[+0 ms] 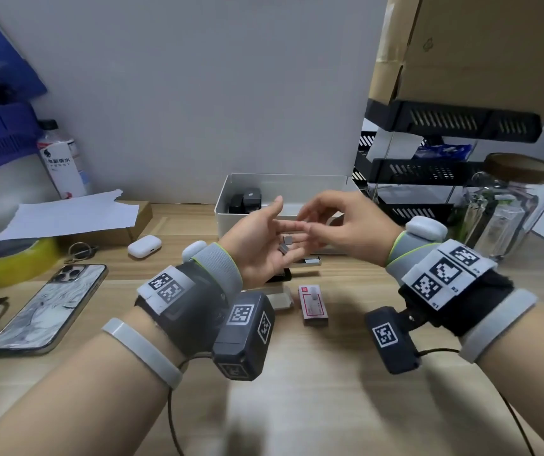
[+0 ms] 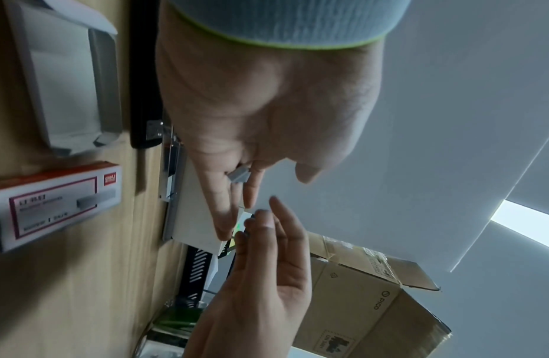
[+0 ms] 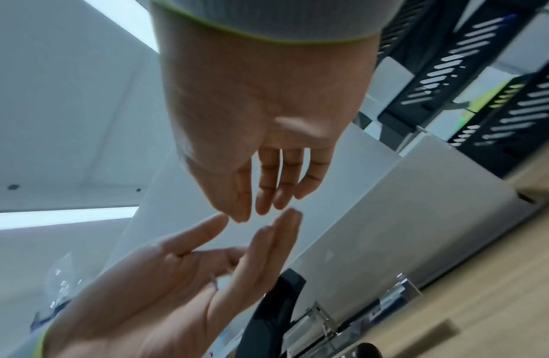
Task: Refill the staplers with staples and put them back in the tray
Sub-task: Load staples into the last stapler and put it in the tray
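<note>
My left hand [image 1: 287, 225] lies palm up above the desk, fingers straight, with two short grey staple pieces [image 1: 285, 244] resting on them; one staple piece [image 2: 239, 175] shows in the left wrist view. My right hand [image 1: 305, 222] meets the left fingertips, thumb and forefinger close together [image 3: 251, 213]; I see nothing between them. Under the hands an opened black stapler [image 1: 297, 263] lies on the desk, its metal magazine [image 2: 172, 169] exposed. A red-and-white staple box [image 1: 312, 304] and its slid-out inner sleeve [image 2: 67, 84] lie nearer me. The white tray [image 1: 221, 205] behind holds black staplers [image 1: 246, 200].
On the left are a phone [image 1: 50, 307], a yellow tape roll [image 1: 10, 258], a white earbud case [image 1: 144, 246], a bottle [image 1: 61, 159] and paper on a flat carton [image 1: 99, 222]. A black shelf rack [image 1: 428, 172] and a glass jar [image 1: 507, 209] stand on the right.
</note>
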{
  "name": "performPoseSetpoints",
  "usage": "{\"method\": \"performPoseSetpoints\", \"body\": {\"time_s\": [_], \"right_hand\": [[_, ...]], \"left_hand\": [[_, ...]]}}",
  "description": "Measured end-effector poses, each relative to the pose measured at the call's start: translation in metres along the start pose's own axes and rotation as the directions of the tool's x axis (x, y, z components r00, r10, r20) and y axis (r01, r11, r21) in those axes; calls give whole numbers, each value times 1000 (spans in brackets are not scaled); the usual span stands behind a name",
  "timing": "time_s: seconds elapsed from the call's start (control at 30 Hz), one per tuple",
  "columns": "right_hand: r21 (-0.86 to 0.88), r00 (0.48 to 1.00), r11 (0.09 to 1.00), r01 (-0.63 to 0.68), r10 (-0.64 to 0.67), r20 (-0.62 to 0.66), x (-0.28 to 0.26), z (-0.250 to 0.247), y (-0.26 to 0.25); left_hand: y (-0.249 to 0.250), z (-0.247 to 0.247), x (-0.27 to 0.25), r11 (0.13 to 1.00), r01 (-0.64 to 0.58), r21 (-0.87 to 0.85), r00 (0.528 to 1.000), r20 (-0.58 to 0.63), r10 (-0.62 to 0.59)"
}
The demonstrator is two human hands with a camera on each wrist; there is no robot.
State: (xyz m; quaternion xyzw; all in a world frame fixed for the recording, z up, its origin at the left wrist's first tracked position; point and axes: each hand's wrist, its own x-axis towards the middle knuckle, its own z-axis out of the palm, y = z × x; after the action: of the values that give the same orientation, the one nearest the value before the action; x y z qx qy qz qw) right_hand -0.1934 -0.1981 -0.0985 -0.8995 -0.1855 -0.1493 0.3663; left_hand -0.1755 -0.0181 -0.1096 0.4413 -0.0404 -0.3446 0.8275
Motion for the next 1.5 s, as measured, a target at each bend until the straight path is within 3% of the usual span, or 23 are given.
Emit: {"method": "performPoseSetpoints", "body": {"time_s": [0.1, 0.23, 0.53, 0.7, 0.87, 1.0, 1.13, 1.23, 1.3, 1.4, 1.5], "right_hand": [[-122, 994, 992, 44, -32, 103, -5, 7, -7], [-185, 995, 979, 84, -71, 76, -5, 17, -8], [-144, 1000, 989, -28, 29, 6, 0, 30, -13], [-12, 996, 996, -85, 85, -31, 8, 19, -7], [-72, 993, 997, 10, -2, 119, 9, 14, -12], [-212, 990, 971, 114, -92, 110, 11, 17, -9], [-185, 984, 969, 163, -148, 95, 11, 20, -7], [7, 998, 1000, 22, -21, -61, 18, 13, 4], [33, 989, 997, -70, 74, -125, 22, 10, 21], [-121, 984, 978, -168, 174, 43, 19, 20, 45], [-215, 963, 963, -165, 205, 177, 15, 38, 55]], "left_hand": [[-2, 3, 0, 1000, 5, -1, 999, 36, -5], [-5, 5, -2, 1000, 3, 1, 999, 38, -3], [-5, 5, -5, 1000, -12, -11, 1000, 15, 12], [1, -2, -4, 997, -49, 60, 995, -82, 54], [6, -3, -5, 995, -16, 94, 996, -85, 24], [5, 1, -9, 992, 19, 126, 999, -52, -13], [5, 0, -9, 994, 14, 105, 1000, -27, -12], [9, -7, -6, 997, -17, 73, 1000, -15, 18], [14, -10, -6, 997, -75, 18, 995, -66, 76], [24, -18, -1, 985, -170, -11, 970, -176, 165], [30, -22, 0, 983, -179, -34, 959, -229, 166]]}}
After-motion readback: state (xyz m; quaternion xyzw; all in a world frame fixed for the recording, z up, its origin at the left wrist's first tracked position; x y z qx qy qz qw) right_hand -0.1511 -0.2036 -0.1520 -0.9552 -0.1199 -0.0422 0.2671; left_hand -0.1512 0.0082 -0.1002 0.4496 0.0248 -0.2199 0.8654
